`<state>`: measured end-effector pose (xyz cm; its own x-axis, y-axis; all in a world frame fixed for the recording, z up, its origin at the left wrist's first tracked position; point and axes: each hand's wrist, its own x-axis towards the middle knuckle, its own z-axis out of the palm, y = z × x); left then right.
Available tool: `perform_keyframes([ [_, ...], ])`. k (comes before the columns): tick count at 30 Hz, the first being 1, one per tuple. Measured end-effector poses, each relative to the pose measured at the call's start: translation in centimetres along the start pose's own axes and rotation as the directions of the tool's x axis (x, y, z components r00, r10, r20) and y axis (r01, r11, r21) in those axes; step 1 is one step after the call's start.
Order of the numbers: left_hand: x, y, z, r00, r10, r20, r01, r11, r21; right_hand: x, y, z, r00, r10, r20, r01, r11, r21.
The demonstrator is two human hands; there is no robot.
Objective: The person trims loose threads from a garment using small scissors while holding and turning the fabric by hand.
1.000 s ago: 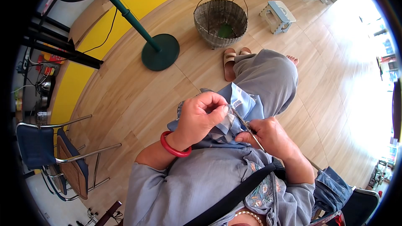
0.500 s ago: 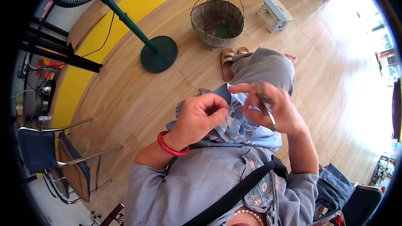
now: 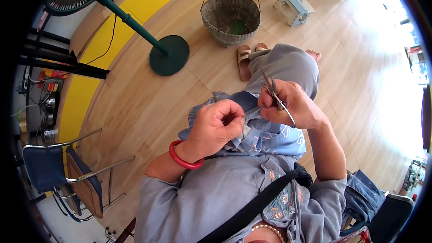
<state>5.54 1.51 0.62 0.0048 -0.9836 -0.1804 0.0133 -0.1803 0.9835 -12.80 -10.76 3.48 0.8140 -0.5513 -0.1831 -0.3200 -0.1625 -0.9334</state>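
Blue patterned cloth (image 3: 270, 140) lies bunched across the lap. My left hand (image 3: 215, 123), with a red bangle (image 3: 185, 156) on its wrist, pinches an edge of that cloth between thumb and forefinger. Small metal scissors (image 3: 277, 99) are held in my right hand (image 3: 294, 103), their blades pointing up and away from the body and slightly apart. The thumb and forefinger of the right hand also touch a strip of the cloth, just right of my left hand.
A wicker basket (image 3: 231, 18) and a small stool (image 3: 294, 8) stand on the floor ahead. Sandals (image 3: 244, 63) lie near the knees. A green fan stand (image 3: 168, 55) is at the left, with a blue chair (image 3: 44, 164) below it. A denim bag (image 3: 362, 195) is at the lower right.
My right hand moved from the cloth's lower right side up and outward, turning the scissors so their blades now point away. It has come to the cloth again. My left hand has kept its pinch.
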Motion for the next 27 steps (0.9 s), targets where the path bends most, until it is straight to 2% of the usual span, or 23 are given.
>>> perform_keyframes([
  [2, 0.0, 0.0, 0.0, 1.000, -0.011, 0.002, 0.011, 1.000, 0.003, -0.1, 0.2, 0.0, 1.000, -0.006, 0.002, 0.006, 1.000, 0.003],
  [4, 0.1, -0.3, -0.1, 0.994, 0.104, 0.015, -0.105, 0.992, 0.069, -0.2, 0.7, 0.0, 0.999, -0.006, -0.035, 0.005, 1.000, -0.004],
  [5, 0.2, -0.5, -0.1, 0.994, 0.104, 0.015, -0.105, 0.992, 0.071, -0.2, 0.7, 0.0, 0.999, -0.007, -0.035, 0.007, 1.000, -0.003],
  [7, 0.5, -0.9, -0.2, 0.944, 0.327, 0.044, -0.329, 0.941, 0.079, -0.3, 0.8, -0.2, 0.998, 0.034, -0.055, -0.031, 0.999, 0.041],
  [8, 0.4, -0.9, -0.3, 0.944, 0.326, 0.046, -0.329, 0.941, 0.082, -0.3, 1.1, -0.4, 0.998, 0.032, -0.057, -0.030, 0.999, 0.043],
  [10, 0.4, -1.0, -0.7, 0.934, 0.353, 0.058, -0.347, 0.934, -0.084, -0.2, 1.9, -1.1, 0.971, 0.116, -0.208, -0.082, 0.983, 0.162],
  [12, 0.8, -1.1, -0.2, 0.937, 0.348, 0.006, -0.346, 0.934, -0.093, -0.5, 1.6, -1.4, 0.973, 0.085, -0.216, -0.053, 0.987, 0.149],
  [14, 1.2, -1.0, 0.4, 0.971, 0.212, -0.110, -0.232, 0.945, -0.230, -1.0, 1.4, -1.1, 0.974, 0.102, -0.200, -0.068, 0.983, 0.171],
  [16, 1.6, -0.6, 0.2, 0.978, 0.200, -0.060, -0.208, 0.955, -0.212, -1.2, 0.8, -0.8, 0.977, 0.110, -0.183, -0.082, 0.985, 0.153],
  [18, 2.0, 0.1, 0.3, 0.982, 0.188, -0.018, -0.188, 0.963, -0.192, -1.2, 0.4, -0.5, 0.984, 0.103, -0.147, -0.097, 0.994, 0.046],
  [20, 2.4, 0.9, 1.0, 0.973, 0.223, 0.067, -0.229, 0.966, 0.116, -1.2, 0.3, -0.2, 0.988, 0.067, -0.140, -0.065, 0.998, 0.019],
  [21, 2.5, 1.4, 1.5, 0.966, 0.250, 0.064, -0.258, 0.949, 0.183, -1.2, 0.6, 0.1, 0.989, 0.003, -0.149, 0.000, 1.000, 0.020],
  [22, 2.6, 1.4, 1.5, 0.965, 0.252, 0.064, -0.260, 0.948, 0.184, -1.2, 0.7, 0.1, 0.985, -0.061, -0.160, 0.065, 0.998, 0.021],
  [24, 2.6, 1.0, 1.7, 0.988, 0.143, 0.063, -0.147, 0.986, 0.081, -1.4, 0.6, -0.2, 0.986, -0.044, -0.162, 0.049, 0.999, 0.024],
  [25, 2.6, 0.9, 1.6, 0.987, 0.142, 0.069, -0.148, 0.986, 0.082, -1.5, 0.6, -0.3, 0.987, -0.025, -0.160, 0.030, 0.999, 0.031],
  [27, 2.2, 0.7, 1.3, 0.998, 0.045, 0.037, -0.047, 0.997, 0.064, -1.7, 0.5, -0.5, 0.988, -0.008, -0.153, 0.009, 1.000, 0.010],
])
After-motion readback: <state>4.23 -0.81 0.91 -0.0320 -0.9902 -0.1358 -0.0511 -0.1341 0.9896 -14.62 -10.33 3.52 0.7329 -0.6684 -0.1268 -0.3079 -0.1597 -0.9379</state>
